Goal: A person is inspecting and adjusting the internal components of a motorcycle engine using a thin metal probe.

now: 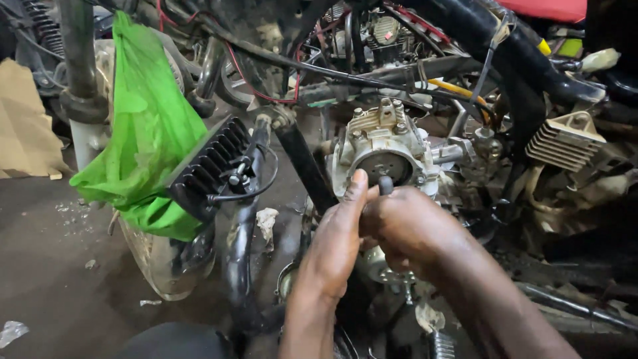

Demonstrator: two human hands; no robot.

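Grimy workshop floor [46, 266]; I see one cylinder head [382, 149], my two hands [339, 246] [405, 226] pinching one dark tool [385, 184].

A small dark tool [385, 184] is gripped in the right hand [405, 229], with the left hand [335, 242] pressed against it, just below the round opening of a pale engine head [385, 143]. A green bag [149, 133] is hung at left, beside a black finned part [212, 163].

Dim overall, with soft light falling from the upper left onto the green plastic bag [149, 133] and pale engine casing [385, 143]; the right side and lower corners sink into shadow, slightly soft.
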